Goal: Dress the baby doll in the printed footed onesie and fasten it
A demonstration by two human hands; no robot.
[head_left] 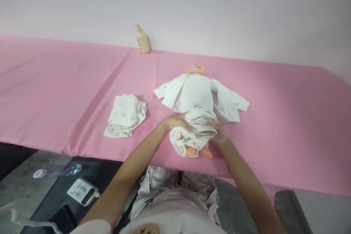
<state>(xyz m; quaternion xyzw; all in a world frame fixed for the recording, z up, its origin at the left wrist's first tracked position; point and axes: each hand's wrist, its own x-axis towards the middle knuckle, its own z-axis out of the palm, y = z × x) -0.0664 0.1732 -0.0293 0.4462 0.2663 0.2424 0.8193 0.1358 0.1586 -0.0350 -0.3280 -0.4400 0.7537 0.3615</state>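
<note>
A baby doll [197,68] lies on its back on the pink cloth, its head toward the wall. Its white top [228,106] is spread open at both sides, with the sleeves out over the arms. White printed pants [201,119] are bunched around the doll's legs, and its feet [206,151] poke out at the near end. My left hand [179,121] grips the pants from the left, thumb on top. On the other side my right hand [218,132] closes on their right edge; some of its fingers are hidden behind fabric.
Folded white printed clothes [126,115] lie to the left on the pink tablecloth [279,135]. A cream pump bottle [142,40] stands by the wall. Below the table edge, a dark bench [106,173] holds a white device [82,191] and a clear plastic bottle [61,170].
</note>
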